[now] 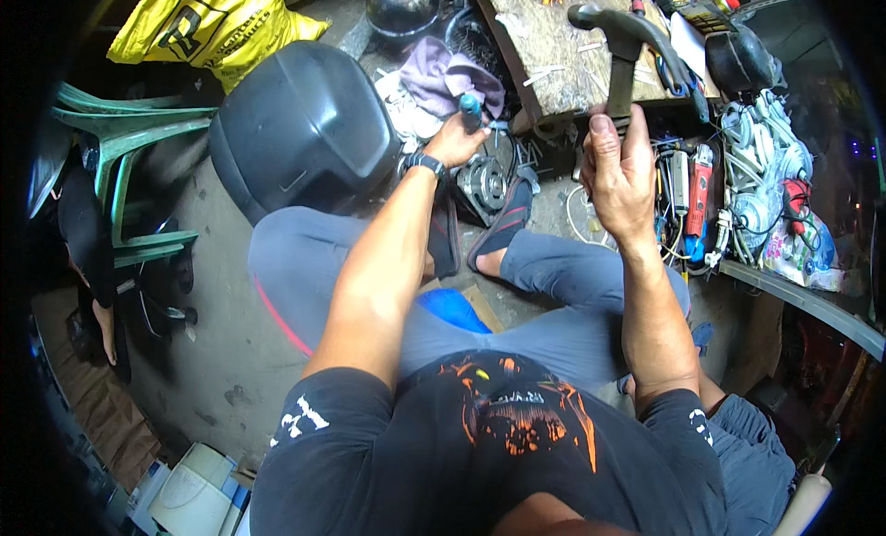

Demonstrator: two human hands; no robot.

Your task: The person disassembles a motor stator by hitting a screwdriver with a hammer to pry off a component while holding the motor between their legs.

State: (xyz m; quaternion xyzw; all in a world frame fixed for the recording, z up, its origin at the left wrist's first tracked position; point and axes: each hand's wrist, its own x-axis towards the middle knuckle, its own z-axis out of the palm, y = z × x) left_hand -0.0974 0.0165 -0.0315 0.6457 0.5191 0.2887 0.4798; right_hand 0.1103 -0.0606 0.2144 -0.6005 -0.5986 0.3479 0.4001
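My right hand (pixel 620 172) is raised and wrapped round the handle of a claw hammer (pixel 622 84), its dark metal head standing above my thumb. My left hand (pixel 454 141) is lower, with a watch on the wrist. It grips a tool with a teal handle (pixel 471 110), held with the handle's end up; the tool's lower part is hidden, so I cannot tell its exact kind. Just below my left hand, between my feet, is a round metal motor part (pixel 482 182) with a ringed face. The hammer is well apart from the teal handle.
A big black case (pixel 300 130) stands left of my left arm, beside a purple cloth (pixel 441 75). Ahead is a worn wooden bench (pixel 554 61). Tools, including a red one (pixel 701 190), and white cables (pixel 761 153) crowd the right. Green plastic chairs (pixel 125 153) stand left.
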